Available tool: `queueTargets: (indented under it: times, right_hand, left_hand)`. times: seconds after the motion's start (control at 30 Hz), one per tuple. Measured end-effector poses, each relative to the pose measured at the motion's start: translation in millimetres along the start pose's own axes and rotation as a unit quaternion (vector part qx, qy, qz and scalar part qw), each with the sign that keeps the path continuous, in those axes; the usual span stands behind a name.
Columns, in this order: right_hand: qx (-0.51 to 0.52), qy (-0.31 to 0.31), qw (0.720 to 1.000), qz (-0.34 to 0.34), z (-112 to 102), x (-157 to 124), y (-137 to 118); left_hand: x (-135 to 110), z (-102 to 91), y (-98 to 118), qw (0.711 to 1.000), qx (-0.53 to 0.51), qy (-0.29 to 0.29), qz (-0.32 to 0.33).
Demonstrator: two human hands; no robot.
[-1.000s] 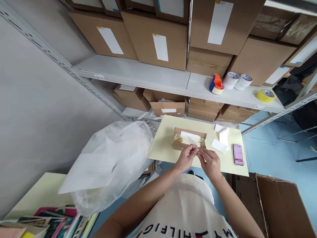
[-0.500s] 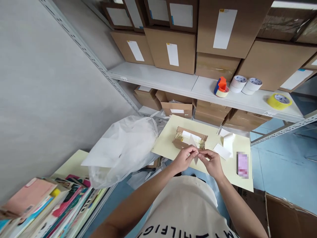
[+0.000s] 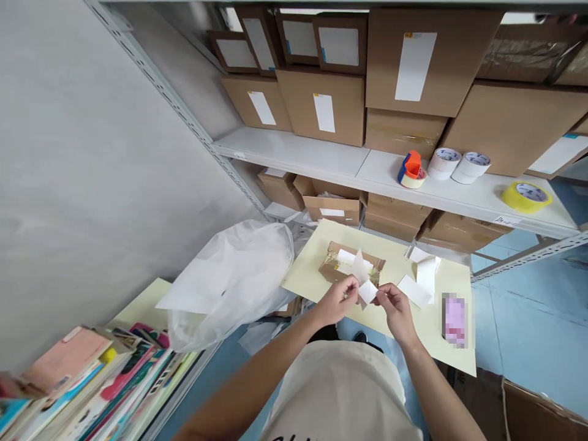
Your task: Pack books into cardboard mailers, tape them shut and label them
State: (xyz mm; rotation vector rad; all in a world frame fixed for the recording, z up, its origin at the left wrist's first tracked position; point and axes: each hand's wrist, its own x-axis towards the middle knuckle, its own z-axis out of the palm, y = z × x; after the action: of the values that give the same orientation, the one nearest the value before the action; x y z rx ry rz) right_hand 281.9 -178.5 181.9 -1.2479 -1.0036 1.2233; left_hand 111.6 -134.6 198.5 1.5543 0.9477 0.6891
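Near the box (image 3: 331,271), left hand (image 3: 338,300) and right hand (image 3: 397,312) pinch paper (image 3: 368,292) between tight fingertips. Now splayed wider, it seemingly peels apart.

The pale yellow worktop (image 3: 307,269) carries a taped cardboard box (image 3: 329,269) bearing a white label (image 3: 345,260). Right of the box lie white papers (image 3: 415,291), partly overlapping; farther right of it, by the worktop's edge, rests a pinkish-purple item (image 3: 454,320), too pixelated to identify.
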Motion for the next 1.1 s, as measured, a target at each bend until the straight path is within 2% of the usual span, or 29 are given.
queueTargets:
  times: [0.1, 0.23, 0.33, 0.47, 0.6, 0.67, 0.73, 0.8, 0.9, 0.97, 1.1]
  right_hand:
    - [0.01, 0.027, 0.999, 0.017, -5.0, 5.4, -0.9]
    - [-0.005, 0.053, 0.998, 0.025, -9.0, 11.4, 1.5]
    - [-0.041, 0.067, 0.997, 0.028, -10.0, 15.6, 4.3]
    - [-0.098, 0.088, 0.991, 0.04, -6.1, 24.6, 10.2]
    - [-0.14, 0.105, 0.983, 0.051, 6.0, 40.9, 17.1]
    - [-0.16, 0.137, 0.976, 0.052, 13.4, 51.4, 19.2]
    - [-0.167, 0.198, 0.965, 0.041, 20.9, 61.9, 20.2]
    - [-0.156, 0.262, 0.952, 0.024, 28.7, 70.3, 20.2]
    - [-0.136, 0.314, 0.939, 0.015, 42.6, 75.5, 19.3]
    - [-0.127, 0.327, 0.936, 0.022, 53.5, 73.5, 18.9]
    - [-0.11, 0.366, 0.924, 0.028, 74.3, 60.7, 20.4]
  left_hand:
    - [6.0, -13.9, -7.4, 0.997, -0.056, 0.007, -0.049]
    - [9.5, -41.0, -11.6, 0.991, -0.081, 0.028, -0.105]
    - [11.6, -64.9, -15.0, 0.977, -0.122, 0.075, -0.158]
    - [18.1, -99.8, -23.7, 0.944, -0.186, 0.155, -0.224]
    - [26.2, -140.7, -35.0, 0.923, -0.204, 0.211, -0.248]
    - [30.2, -164.5, -41.3, 0.921, -0.194, 0.235, -0.243]
    - [35.4, -190.1, -48.3, 0.921, -0.17, 0.258, -0.237]
    - [44.2, -216.2, -56.4, 0.93, -0.125, 0.256, -0.231]
    - [70.3, -251.1, -71.7, 0.956, -0.041, 0.186, -0.223]
    - [99.0, -268.9, -83.7, 0.967, -0.001, 0.146, -0.21]
    - [178.6, -289.7, -106.2, 0.975, 0.026, 0.152, -0.157]
